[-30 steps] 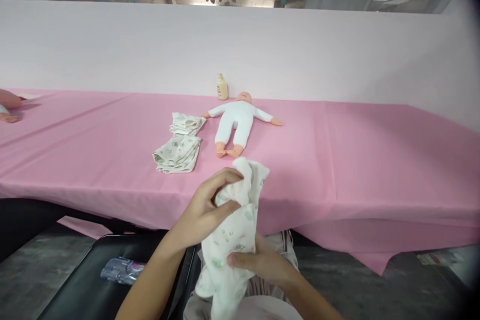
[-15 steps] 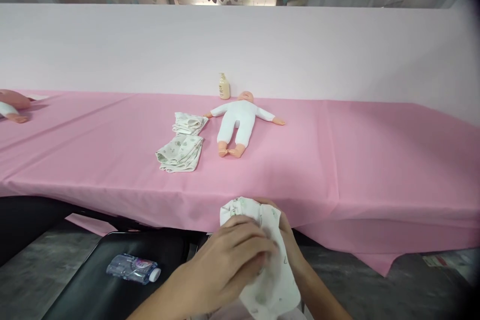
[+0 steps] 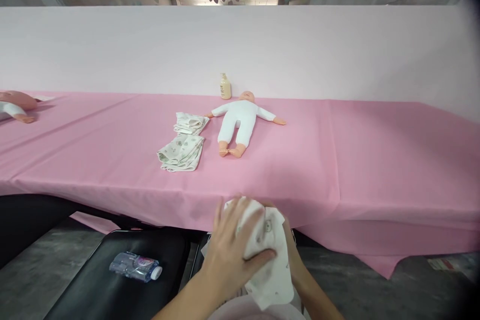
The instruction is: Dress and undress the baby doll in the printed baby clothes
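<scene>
A white cloth [image 3: 273, 265] with a small printed pattern hangs in front of me, below the table's front edge. My right hand [image 3: 285, 232] holds it from behind on the right, and most of its fingers are hidden by the cloth. Over the cloth's left side lies my left hand [image 3: 234, 245], fingers spread and thumb stretched across the front. Slight blur softens those fingertips. On the table, a baby doll [image 3: 240, 117] in a white suit lies on its back, arms out. Folded patterned cloths [image 3: 182, 152] lie to its left in two stacks.
A pink tablecloth [image 3: 367, 160] covers the long table against a white wall. A cream pump bottle [image 3: 225, 87] stands behind the doll. Another doll [image 3: 17, 102] is partly visible at far left. On a black chair [image 3: 93, 285] lies a clear plastic bottle [image 3: 135, 266].
My left hand has gone from curled fingers at the cloth's middle to spread fingers on its upper left. The cloth has turned a little; my right hand stays behind it.
</scene>
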The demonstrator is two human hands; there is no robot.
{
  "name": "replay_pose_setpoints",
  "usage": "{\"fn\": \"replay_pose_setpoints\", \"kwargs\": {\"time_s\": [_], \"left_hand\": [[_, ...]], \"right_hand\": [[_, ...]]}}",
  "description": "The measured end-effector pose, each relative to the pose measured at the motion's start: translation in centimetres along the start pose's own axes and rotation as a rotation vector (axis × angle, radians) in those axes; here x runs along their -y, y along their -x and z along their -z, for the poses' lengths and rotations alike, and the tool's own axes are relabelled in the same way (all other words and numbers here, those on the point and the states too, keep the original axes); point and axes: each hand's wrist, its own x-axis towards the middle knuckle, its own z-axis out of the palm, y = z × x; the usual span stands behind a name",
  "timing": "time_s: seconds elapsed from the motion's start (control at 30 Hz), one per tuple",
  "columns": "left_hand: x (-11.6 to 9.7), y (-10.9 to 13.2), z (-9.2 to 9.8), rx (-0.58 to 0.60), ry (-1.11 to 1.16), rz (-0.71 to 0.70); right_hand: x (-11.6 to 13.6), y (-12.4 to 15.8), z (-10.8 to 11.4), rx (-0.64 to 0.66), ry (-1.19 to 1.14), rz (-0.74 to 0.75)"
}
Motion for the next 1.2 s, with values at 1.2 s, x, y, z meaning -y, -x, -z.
{"fn": "replay_pose_setpoints", "kwargs": {"time_s": [1.2], "left_hand": [[5.8,1.9,-0.4,-0.249,0.960,1.084]], "right_hand": [[3.9,1.4,-1.8,0.320,-0.359,-0.187]]}}
